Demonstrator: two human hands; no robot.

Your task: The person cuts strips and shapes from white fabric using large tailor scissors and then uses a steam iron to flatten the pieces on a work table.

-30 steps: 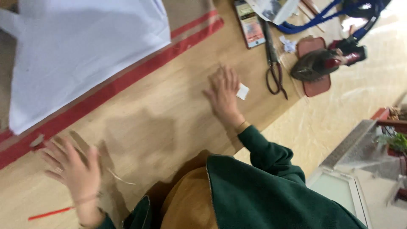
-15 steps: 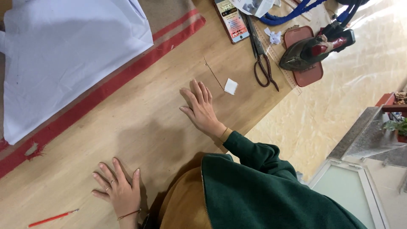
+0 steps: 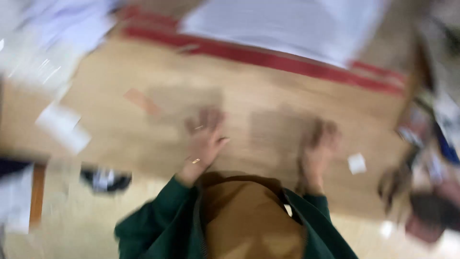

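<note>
The picture is strongly blurred by head motion. My left hand (image 3: 205,139) rests flat on the wooden tabletop (image 3: 268,86), fingers apart and holding nothing; a ring and a thin bracelet show on it. My right hand (image 3: 318,144) also lies on the wood with nothing in it, its fingers too smeared to read exactly. A small white square scrap (image 3: 356,163) lies just right of my right hand. Both arms wear dark green sleeves over a mustard-brown garment (image 3: 249,216).
A large white cloth (image 3: 287,24) lies at the far side beside a red strip (image 3: 268,57). A white paper piece (image 3: 62,125) and an orange scrap (image 3: 141,101) lie left. Blurred dark tools (image 3: 421,192) sit at the right edge. Pale floor shows below the table.
The view has swung round sharply and gone blurry; the table now lies square in front. My hands sit closer together on the wood, still holding nothing.
</note>
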